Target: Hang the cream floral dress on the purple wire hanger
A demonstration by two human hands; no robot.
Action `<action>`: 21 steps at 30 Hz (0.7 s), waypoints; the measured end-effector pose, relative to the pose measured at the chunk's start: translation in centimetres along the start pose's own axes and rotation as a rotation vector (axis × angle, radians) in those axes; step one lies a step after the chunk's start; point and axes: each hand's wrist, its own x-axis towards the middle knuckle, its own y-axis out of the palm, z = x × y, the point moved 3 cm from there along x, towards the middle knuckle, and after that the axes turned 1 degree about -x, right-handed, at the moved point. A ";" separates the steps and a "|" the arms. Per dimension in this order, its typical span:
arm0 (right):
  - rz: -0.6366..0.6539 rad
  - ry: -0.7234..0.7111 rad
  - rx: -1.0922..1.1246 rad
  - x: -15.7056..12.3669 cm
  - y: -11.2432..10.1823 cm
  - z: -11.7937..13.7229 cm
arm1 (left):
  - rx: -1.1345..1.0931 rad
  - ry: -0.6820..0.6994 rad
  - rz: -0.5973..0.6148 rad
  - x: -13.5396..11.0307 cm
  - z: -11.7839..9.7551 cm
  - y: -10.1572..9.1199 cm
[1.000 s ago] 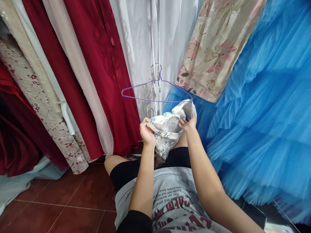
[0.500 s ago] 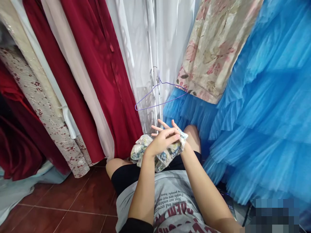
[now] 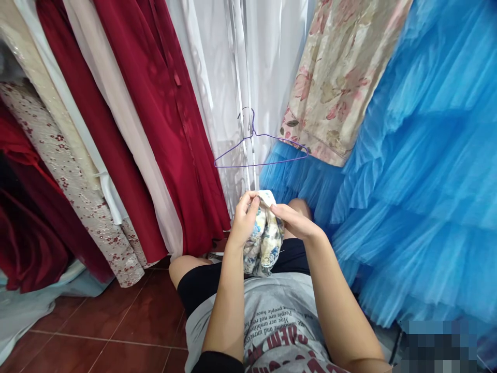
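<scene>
A white cloth garment with blue and yellow flowers hangs bunched between my hands, above my lap. My left hand pinches its upper edge between thumb and fingers. On the other side, my right hand grips the same edge, thumb on top, its fingertips partly hidden behind the cloth. Which part of the garment this edge is, I cannot tell. Just beyond my hands a bare purple wire hanger hangs in front of thin white poles.
Dark red dresses and a pale pink one hang to the left. White fabric is behind the hanger. On the right hang a floral panel and a ruffled blue tulle dress. Red floor tiles show lower left.
My left hand has drawn back from over my right wrist, where the cloth was bunched. Both hands now hold the cloth's upper edge in front. The hanger has swung slightly.
</scene>
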 end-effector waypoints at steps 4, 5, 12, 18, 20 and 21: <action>-0.132 -0.096 -0.012 -0.1 0.0 0.5 | -0.181 -0.106 0.021 -0.6 1.7 0.5; -0.203 -0.128 0.011 -0.1 -0.3 0.5 | -0.211 -0.138 0.055 -1.0 2.1 0.3; -0.562 -0.282 0.160 -1.8 -4.0 2.7 | 0.334 -0.230 0.446 -2.2 3.4 -2.8; -0.655 -0.307 -0.150 -3.7 -8.3 2.7 | 0.697 -0.127 0.481 0.4 3.8 -9.2; -0.670 -0.302 -0.325 -3.6 -10.2 2.4 | 0.748 -0.229 0.528 1.4 3.9 -12.2; -0.652 -0.301 -0.410 -3.1 -11.1 2.4 | 0.799 -0.273 0.537 2.0 3.8 -13.7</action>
